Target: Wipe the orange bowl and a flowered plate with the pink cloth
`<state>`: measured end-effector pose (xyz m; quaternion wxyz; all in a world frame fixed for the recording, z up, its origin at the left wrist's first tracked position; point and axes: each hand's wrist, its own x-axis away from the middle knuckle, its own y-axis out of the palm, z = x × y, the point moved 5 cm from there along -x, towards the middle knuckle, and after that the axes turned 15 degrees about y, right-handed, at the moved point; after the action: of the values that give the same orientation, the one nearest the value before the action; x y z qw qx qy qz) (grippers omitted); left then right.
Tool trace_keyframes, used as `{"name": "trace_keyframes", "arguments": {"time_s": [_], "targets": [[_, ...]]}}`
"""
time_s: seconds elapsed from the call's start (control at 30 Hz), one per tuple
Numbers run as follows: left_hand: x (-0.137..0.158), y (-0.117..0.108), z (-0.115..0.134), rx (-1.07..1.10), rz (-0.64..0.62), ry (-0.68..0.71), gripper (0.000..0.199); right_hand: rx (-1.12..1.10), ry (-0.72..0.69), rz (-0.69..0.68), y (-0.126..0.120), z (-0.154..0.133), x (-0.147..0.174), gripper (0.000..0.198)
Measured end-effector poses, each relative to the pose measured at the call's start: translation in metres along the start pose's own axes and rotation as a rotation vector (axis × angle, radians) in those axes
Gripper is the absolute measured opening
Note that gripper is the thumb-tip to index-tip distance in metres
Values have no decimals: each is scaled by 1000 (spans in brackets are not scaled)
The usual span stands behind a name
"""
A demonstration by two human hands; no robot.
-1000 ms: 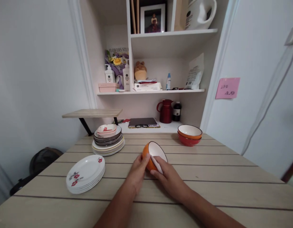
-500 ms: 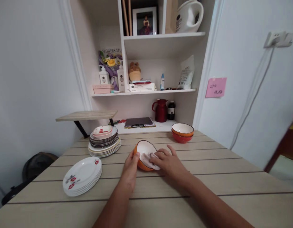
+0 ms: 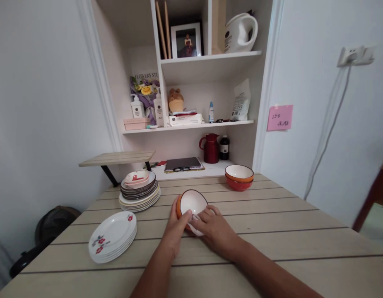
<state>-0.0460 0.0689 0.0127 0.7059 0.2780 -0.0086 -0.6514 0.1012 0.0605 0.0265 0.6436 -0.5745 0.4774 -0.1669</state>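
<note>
An orange bowl (image 3: pixel 194 201) with a white inside and a dark rim is tilted toward me above the slatted table. My left hand (image 3: pixel 176 223) grips its left side, thumb over the near rim. In my right hand (image 3: pixel 211 225) is a pale cloth (image 3: pixel 196 227), bunched against the bowl's near rim, fingers curled over it. Part of the cloth and the bowl's lower right side are hidden behind this hand.
Left of the bowl are a stack of white flowered plates (image 3: pixel 112 236) and a taller plate stack (image 3: pixel 140 194) topped by small square dishes. Two nested bowls (image 3: pixel 239 178) stand at the back right. A red thermos jug (image 3: pixel 211 149) is behind, under the shelves.
My right hand has moved the cloth from inside the bowl to its near rim, closer to my left thumb. The camera view has shifted slightly.
</note>
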Motion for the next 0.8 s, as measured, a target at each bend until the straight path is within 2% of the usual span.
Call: {"name": "trace_keyframes", "arguments": {"time_s": [0.13,0.23,0.33,0.4,0.53,0.67,0.8], "targets": [[-2,-4,-6,-66,45,12,78,6,15,-14,-7,8,-4,33],[-4,-5,-10,-43,64,-1,80,69,64,20,-4,12,-5,36],[-4,-5,-13,-12,61,-27,82,132,66,51,5,6,-4,25],[-3,-5,-12,-13,59,-22,82,120,50,27,10,-1,-2,25],[-1,-5,-9,-18,42,-1,76,-69,50,-120,8,-5,0,39],[-1,-3,-4,3,22,4,75,-298,26,-221,-7,0,2,39],[-1,-3,-1,4,22,8,74,-535,120,-229,-20,7,1,16]]}}
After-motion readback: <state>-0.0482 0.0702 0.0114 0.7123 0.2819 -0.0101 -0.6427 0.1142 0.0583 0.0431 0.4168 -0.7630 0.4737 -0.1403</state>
